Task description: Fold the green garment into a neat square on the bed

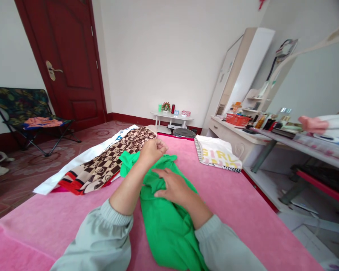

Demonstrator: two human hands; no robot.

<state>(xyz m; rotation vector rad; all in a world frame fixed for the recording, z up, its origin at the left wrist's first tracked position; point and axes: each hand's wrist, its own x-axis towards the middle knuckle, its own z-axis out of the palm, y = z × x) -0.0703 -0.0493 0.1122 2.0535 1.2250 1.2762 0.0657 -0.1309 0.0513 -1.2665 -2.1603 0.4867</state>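
Smoothing the green garment well calls, I judge, for a flat palm and light outward strokes, easing creases toward the edges rather than bunching them mid-cloth. It lies lengthwise on the pink cover, its far end crumpled into flaps to left and right. The right hand rests on the wrinkled far half, fingers spread wide. The left hand is at the far end, fingers curled narrow; the fingertips face away, so I cannot tell whether they pinch any cloth. Straighten the left flap with care, as the checked garment lies just beside it; the folded white shirt, far right, is safely apart.
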